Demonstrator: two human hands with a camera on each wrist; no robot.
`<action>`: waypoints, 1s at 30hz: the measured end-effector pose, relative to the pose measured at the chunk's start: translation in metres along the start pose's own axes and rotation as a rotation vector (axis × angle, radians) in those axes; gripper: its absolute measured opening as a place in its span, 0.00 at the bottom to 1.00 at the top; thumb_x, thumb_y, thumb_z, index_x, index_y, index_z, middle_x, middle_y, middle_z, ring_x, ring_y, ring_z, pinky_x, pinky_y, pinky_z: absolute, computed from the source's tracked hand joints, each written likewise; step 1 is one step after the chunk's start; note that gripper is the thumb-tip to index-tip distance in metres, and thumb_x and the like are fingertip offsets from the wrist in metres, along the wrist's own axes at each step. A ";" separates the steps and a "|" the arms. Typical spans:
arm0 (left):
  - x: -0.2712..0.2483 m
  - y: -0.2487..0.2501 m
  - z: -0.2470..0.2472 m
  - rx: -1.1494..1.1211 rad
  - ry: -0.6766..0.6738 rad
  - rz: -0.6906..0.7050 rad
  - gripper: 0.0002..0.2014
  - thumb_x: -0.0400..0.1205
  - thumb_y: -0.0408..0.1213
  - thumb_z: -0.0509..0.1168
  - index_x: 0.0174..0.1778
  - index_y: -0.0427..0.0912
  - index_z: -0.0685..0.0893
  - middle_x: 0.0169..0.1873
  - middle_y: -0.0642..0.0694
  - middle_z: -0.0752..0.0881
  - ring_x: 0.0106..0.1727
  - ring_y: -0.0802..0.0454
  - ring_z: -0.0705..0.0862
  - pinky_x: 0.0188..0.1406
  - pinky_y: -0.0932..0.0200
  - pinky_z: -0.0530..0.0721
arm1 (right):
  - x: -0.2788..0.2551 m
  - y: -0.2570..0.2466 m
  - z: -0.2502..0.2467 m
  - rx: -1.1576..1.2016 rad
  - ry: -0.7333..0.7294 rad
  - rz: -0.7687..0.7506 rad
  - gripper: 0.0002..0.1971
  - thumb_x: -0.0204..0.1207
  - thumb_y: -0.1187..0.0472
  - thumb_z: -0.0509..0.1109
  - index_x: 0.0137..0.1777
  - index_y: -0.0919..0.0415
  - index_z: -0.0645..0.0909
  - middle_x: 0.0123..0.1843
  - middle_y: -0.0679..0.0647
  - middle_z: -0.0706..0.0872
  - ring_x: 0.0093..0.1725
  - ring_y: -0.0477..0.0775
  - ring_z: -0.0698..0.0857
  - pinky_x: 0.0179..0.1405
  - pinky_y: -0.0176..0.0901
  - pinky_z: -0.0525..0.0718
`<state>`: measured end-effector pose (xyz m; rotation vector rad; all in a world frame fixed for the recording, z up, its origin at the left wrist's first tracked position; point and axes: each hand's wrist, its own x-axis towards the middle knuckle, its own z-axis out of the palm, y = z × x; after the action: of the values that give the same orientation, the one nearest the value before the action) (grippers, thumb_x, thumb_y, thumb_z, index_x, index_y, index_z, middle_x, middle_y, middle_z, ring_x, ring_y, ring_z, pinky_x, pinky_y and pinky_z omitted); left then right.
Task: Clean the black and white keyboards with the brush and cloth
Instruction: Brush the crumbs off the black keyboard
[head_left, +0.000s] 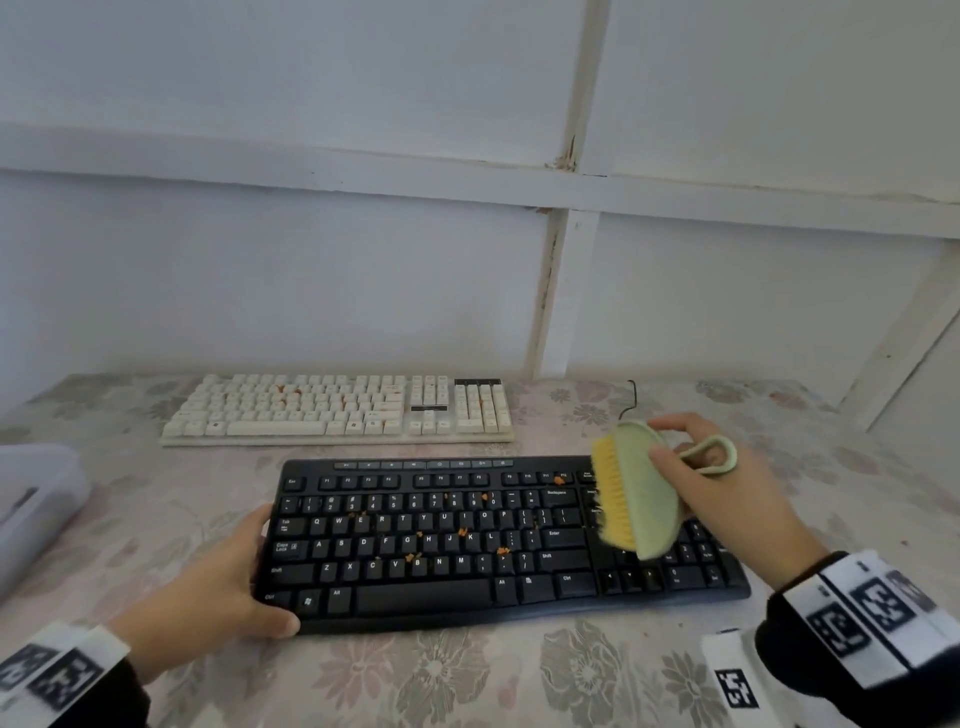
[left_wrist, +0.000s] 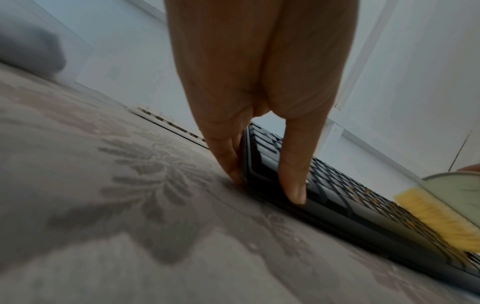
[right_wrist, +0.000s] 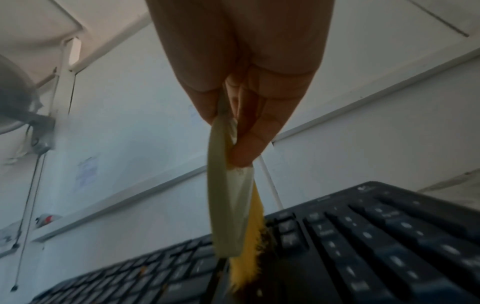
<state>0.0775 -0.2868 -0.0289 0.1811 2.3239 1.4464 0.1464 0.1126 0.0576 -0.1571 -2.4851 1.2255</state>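
The black keyboard (head_left: 441, 540) lies near me on the table, with orange crumbs scattered over its keys. My left hand (head_left: 228, 577) holds its left end, thumb (left_wrist: 293, 164) on the front corner and fingers (left_wrist: 223, 152) against the side edge. My right hand (head_left: 727, 493) grips a green brush (head_left: 649, 499) with yellow bristles. The brush is tilted, and its bristles (right_wrist: 246, 257) touch the keys between the main block and the number pad. Behind lies the white keyboard (head_left: 337, 410), also with orange specks. I see no cloth.
A translucent plastic box (head_left: 36, 499) stands at the table's left edge. The flowered tablecloth (head_left: 467, 675) covers the table, with a white panelled wall close behind it. A thin black cable (head_left: 631, 400) curls behind the right hand.
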 end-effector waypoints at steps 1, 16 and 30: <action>0.000 0.001 0.000 0.005 -0.002 0.001 0.49 0.44 0.36 0.79 0.58 0.73 0.64 0.60 0.53 0.82 0.62 0.52 0.82 0.67 0.45 0.79 | -0.005 0.001 0.001 -0.017 -0.004 0.008 0.10 0.79 0.62 0.68 0.50 0.44 0.81 0.36 0.48 0.87 0.33 0.43 0.85 0.25 0.32 0.83; -0.002 0.002 0.001 -0.008 0.001 0.007 0.49 0.43 0.37 0.79 0.56 0.74 0.65 0.59 0.53 0.83 0.60 0.52 0.84 0.65 0.45 0.80 | 0.002 -0.004 -0.011 0.084 0.100 0.005 0.10 0.77 0.61 0.69 0.50 0.43 0.83 0.31 0.47 0.85 0.31 0.49 0.82 0.29 0.46 0.84; -0.004 0.004 0.001 0.032 0.003 -0.014 0.49 0.43 0.39 0.79 0.55 0.76 0.64 0.58 0.55 0.83 0.61 0.51 0.83 0.68 0.42 0.78 | -0.013 -0.010 -0.024 0.019 -0.125 0.107 0.08 0.76 0.68 0.70 0.45 0.54 0.87 0.27 0.48 0.83 0.24 0.40 0.80 0.19 0.33 0.78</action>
<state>0.0807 -0.2851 -0.0247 0.1711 2.3474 1.4038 0.1683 0.1209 0.0755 -0.2172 -2.6004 1.3391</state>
